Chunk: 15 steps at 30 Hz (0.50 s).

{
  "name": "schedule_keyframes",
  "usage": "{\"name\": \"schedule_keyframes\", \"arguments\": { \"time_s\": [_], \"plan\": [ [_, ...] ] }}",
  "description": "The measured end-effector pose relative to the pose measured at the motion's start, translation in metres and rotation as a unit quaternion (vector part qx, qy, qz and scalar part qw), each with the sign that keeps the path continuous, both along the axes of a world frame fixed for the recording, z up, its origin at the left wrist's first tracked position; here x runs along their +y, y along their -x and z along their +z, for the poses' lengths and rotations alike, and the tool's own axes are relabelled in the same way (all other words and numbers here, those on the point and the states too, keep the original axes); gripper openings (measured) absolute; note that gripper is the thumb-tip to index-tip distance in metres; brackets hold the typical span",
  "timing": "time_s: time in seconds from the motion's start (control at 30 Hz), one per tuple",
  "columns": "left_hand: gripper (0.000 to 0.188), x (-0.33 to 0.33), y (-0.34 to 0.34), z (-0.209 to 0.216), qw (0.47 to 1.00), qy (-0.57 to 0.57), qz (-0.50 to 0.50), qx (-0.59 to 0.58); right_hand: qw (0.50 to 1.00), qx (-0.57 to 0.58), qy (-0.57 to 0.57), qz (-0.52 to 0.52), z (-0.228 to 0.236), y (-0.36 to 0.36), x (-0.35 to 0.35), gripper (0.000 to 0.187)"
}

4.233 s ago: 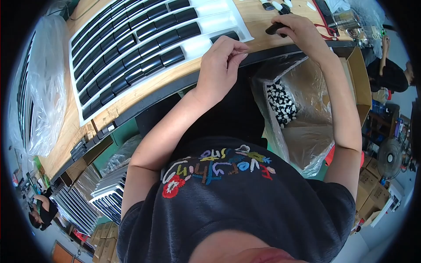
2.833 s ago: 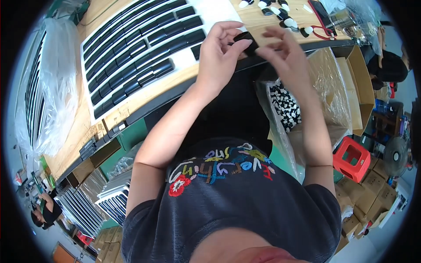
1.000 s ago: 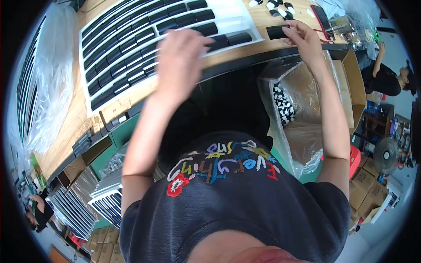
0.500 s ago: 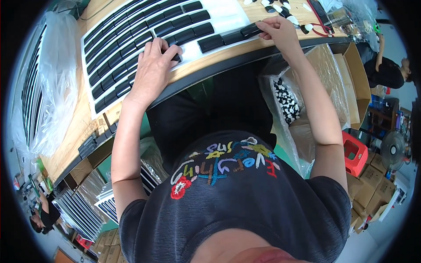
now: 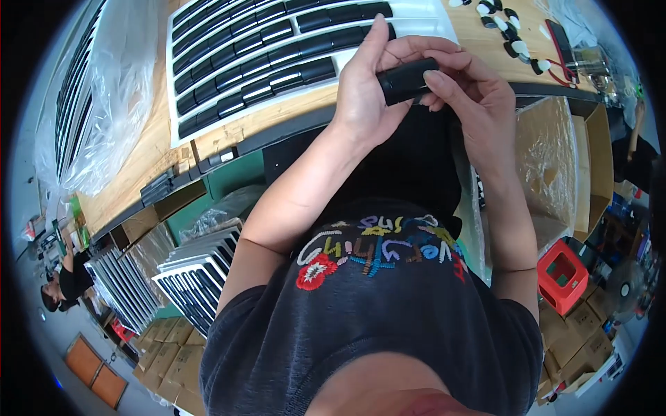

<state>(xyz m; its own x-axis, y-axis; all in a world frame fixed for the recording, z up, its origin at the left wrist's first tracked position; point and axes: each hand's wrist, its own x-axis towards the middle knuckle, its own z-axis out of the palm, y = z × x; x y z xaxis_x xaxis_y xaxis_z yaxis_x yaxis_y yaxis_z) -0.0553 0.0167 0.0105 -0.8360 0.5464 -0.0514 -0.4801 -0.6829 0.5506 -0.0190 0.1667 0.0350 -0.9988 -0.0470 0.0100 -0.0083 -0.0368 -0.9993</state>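
Observation:
A glossy black cylindrical piece [image 5: 408, 81] is held level between both hands, just in front of the table's edge. My left hand [image 5: 364, 97] is closed around its left end, thumb pointing up, with fingers partly hidden behind it. With thumb and fingers, my right hand [image 5: 479, 93] grips the right end. Behind the hands lies a white tray [image 5: 438, 26] with rows of similar black cylinders [image 5: 298, 78]. The nearest row stops short on its right side, by my left wrist.
Small black and white pieces [image 5: 512, 43] lie on the table's right, near a metal cup [image 5: 591, 61]. Plastic wrap [image 5: 118, 104] covers stacked trays on the left. Below are a plastic-lined carton [image 5: 544, 156], a red stool [image 5: 548, 288] and more filled trays [image 5: 191, 288]. Other people are in the background.
My left hand has left the near row and my right hand the row's right end. Both have come together, now holding one black cylinder. The view has shifted.

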Motion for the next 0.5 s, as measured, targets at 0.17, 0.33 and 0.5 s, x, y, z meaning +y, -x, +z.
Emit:
{"name": "schedule_keyframes", "arguments": {
  "time_s": [0.17,0.33,0.5],
  "plan": [
    [0.058,0.005,-0.021,-0.006,0.991,0.041,0.104,0.075,0.999,0.008,0.023,0.03,-0.008,-0.006,0.0,0.021],
    [0.055,0.0,-0.03,-0.019,0.992,0.049,0.097,0.059,0.994,-0.039,0.103,0.02,-0.022,-0.019,-0.004,0.018],
    [0.055,-0.006,-0.03,-0.027,0.991,0.088,0.059,0.08,0.994,-0.067,0.078,0.033,-0.03,-0.021,0.0,0.02]
  ]
}}
